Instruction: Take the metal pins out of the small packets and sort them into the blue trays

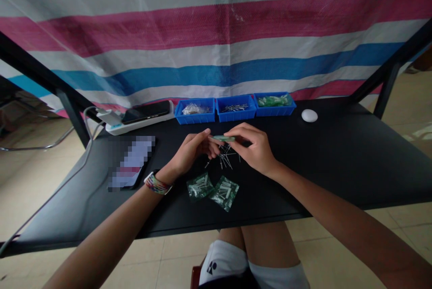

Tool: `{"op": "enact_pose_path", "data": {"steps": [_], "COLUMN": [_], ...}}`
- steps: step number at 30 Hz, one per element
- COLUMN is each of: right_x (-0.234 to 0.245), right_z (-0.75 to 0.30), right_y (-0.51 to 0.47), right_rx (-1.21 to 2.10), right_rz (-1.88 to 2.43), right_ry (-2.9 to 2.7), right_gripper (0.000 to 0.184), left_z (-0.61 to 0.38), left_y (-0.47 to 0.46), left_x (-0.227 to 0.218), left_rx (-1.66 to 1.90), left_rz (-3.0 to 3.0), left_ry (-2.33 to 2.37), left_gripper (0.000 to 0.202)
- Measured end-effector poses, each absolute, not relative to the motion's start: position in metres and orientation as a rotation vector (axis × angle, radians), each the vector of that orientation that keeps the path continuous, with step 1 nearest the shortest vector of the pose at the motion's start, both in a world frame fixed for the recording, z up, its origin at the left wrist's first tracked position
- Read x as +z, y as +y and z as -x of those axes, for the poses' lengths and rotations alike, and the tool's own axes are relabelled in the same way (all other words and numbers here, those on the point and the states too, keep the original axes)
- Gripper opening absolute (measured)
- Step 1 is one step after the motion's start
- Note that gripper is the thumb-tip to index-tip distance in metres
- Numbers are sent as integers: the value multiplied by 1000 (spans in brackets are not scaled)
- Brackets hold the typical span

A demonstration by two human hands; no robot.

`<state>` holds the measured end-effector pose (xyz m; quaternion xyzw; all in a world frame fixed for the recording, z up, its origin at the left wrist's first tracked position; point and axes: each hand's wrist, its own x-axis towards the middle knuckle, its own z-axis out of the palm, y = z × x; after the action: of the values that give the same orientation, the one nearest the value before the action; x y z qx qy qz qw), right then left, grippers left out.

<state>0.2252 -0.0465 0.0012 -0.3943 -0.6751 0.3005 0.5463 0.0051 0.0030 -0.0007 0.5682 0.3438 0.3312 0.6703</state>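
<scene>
Both hands meet above the middle of a black table (337,163). My left hand (192,151) and my right hand (254,147) pinch the two ends of a small green plastic bag (222,138) held level between them. Right below the hands lies a loose pile of thin metal pins (224,158). Nearer to me, two filled green bags (200,186) (225,192) lie flat side by side on the table. A beaded band is on my left wrist.
Three blue bins stand at the back: one with clear bags (195,110), one with pins (235,108), one with green bags (274,102). A phone lies on a white power strip (141,115), another phone (131,163) left, a white round object (309,115) right. Striped tarp behind.
</scene>
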Motion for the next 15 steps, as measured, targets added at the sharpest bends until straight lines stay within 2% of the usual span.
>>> {"op": "enact_pose_path", "data": {"steps": [5, 8, 11, 15], "right_x": [1, -2, -5, -6], "right_z": [-226, -225, -226, -227], "right_y": [-46, -44, -40, -34], "right_rx": [629, 703, 972, 1427], "right_rz": [932, 940, 938, 842], "right_ry": [-1648, -1579, -1383, -1136], "right_gripper": [11, 26, 42, 34], "left_z": [-6, -7, -7, -8], "left_y": [3, 2, 1, 0], "left_x": [1, 2, 3, 3], "left_rx": [759, 774, 794, 836], "left_rz": [-1247, -1265, -1293, -1368], "left_ry": [748, 745, 771, 788], "left_gripper": [38, 30, 28, 29]}}
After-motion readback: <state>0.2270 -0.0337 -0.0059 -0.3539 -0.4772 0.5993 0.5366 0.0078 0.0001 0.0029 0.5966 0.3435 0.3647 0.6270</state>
